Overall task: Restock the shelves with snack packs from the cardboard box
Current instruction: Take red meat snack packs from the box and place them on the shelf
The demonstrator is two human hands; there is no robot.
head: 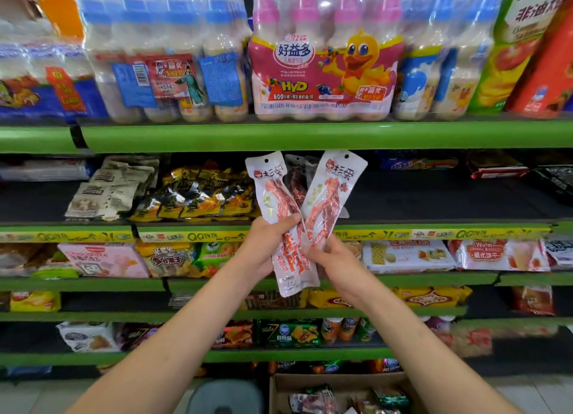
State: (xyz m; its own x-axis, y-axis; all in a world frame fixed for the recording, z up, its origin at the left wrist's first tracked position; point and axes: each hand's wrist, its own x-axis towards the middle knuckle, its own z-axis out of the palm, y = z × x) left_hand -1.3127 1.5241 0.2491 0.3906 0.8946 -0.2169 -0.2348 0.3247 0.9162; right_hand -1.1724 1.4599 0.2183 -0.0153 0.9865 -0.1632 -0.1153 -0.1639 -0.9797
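Cardboard box (pixel 341 382) near your feet; your left hand (pixel 263 246) and right hand (pixel 333 258) each pinch meat-snack packs (pixel 328 193), fanned, likely sorting for the dark shelf (pixel 434 196).

One head-worn wide-angle view faces the green shelves (pixel 310 134) close up, tilted slightly downward. Both forearms reach in from 6 o'clock toward centre; the cardboard box (pixel 341 382) sits at the 6 o'clock edge, below.

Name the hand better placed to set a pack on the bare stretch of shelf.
Probably the right hand: its snack pack leans toward the bare shelf stretch on that side.
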